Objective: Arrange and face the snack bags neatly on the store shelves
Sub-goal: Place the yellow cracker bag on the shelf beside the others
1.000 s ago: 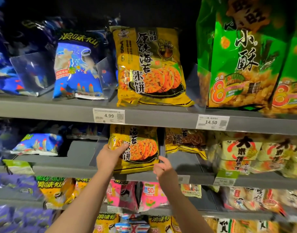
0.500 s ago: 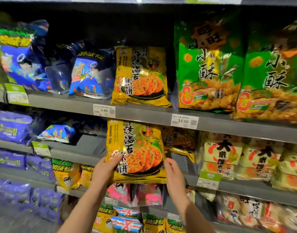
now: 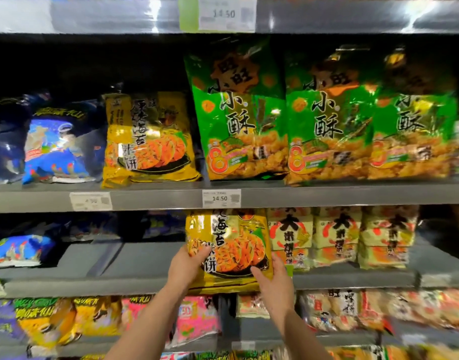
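Holding upright at the front edge of the grey metal middle shelf (image 3: 93, 284): one glossy yellow foil rice-cracker bag (image 3: 228, 245). Printed face outward, top hidden behind the lip of the grey shelf above (image 3: 158, 198), right side just beside a stack of cream-coloured cracker bags (image 3: 290, 237), bottom seam in front of the shelf's front edge.

Judged risks:
- slipping of slick foil through the hands if let go before flat seating of the base
- toppling forward over the front edge, with the bottom seam so far out
- crumpling of the top against the upper lip if raised
- knocking the cream stack askew if pushed rightward

Grip:
- left hand (image 3: 185, 266) curled round the lower left side, thumb pressed on the printed face, fingers behind and unseen
- right hand (image 3: 274, 275) cupping the lower right corner, thumb on the front
- both pinching the bag, neither spread
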### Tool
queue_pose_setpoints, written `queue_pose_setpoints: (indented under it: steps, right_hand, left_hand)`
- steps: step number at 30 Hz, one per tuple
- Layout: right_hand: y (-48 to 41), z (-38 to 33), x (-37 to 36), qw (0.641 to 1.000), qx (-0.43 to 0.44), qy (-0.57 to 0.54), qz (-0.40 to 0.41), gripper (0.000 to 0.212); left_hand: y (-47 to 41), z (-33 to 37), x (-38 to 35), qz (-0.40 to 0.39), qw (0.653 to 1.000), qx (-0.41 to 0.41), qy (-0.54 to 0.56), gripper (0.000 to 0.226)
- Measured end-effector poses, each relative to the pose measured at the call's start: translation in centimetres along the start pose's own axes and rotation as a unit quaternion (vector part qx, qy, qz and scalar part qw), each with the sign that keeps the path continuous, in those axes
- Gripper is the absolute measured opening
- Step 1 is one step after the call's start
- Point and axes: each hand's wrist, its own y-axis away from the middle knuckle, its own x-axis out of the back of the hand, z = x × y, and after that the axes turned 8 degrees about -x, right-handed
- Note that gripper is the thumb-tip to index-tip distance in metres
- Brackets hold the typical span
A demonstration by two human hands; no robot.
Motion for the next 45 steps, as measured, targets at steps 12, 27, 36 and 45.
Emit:
queue_pose_setpoints:
  steps: [12,27,36,45]
  right_hand:
    - [-3.6,-1.0,-6.7,0.962,0.012,0.195,0.190,0.079]
    - [-3.6,2.7,-10.3,0.910,0.153,0.365,0.126,0.027]
    - [-6.1,1.5,-10.6,0.902,0.007,0.431,-0.037,0.060]
    - [-2.9,-0.3,-10.1,0.943,0.128,0.290,0.101,0.038]
  left_hand:
    - [-3.7,-1.3,-3.5,0.077,0.989,-0.110,-0.057,0.071]
    - [-1.6,-5.7,-4.8,-0.110,0.897,-0.223,-0.366,0.039]
    - [-4.4,-6.4,-5.3,-0.226,0.894,-0.116,-0.368,0.058]
    - [-1.3,-3.8,-3.3,-0.042,0.968,-0.145,-0.200,0.035]
